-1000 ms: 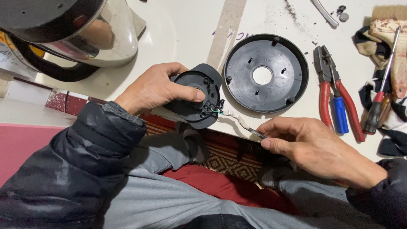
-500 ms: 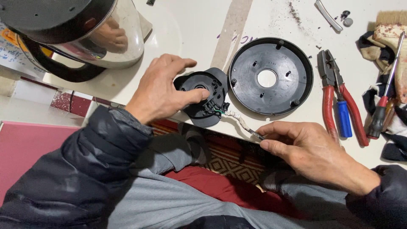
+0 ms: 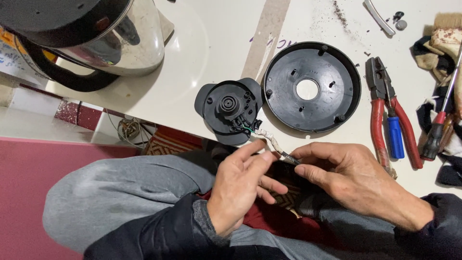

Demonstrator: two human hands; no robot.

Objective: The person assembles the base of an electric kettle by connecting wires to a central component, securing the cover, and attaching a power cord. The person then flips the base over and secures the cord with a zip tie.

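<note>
While the left hand (image 3: 240,185) sits over the lap with fingers loosely curled, its thumb and forefinger tips meet on the white sheathed wire (image 3: 271,139) just below the table edge. The right hand (image 3: 346,180) pinches the same wire from the other side, thumb and forefinger pressed together around the end where a small dark metal tip shows. Both hands touch at the fingertips.

That wire is short, stiff-looking and slightly kinked, and it runs up to the small black connector plate (image 3: 230,110), a round moulded plastic part with a raised central socket, screw holes and a flat tab on each side. Thin green and dark leads join it at the lower right. The plate lies on the white table (image 3: 211,53), overhanging the near edge.

Just beside it to the right lies a larger black plastic disc (image 3: 312,86), matte, ribbed, with a round hole in the middle. Red-handled pliers (image 3: 387,115) and a blue-handled tool (image 3: 395,137) lie further right, near a screwdriver (image 3: 440,125) resting on rumpled cloth. A shiny steel kettle (image 3: 91,33) with a black handle stands at the far left.
</note>
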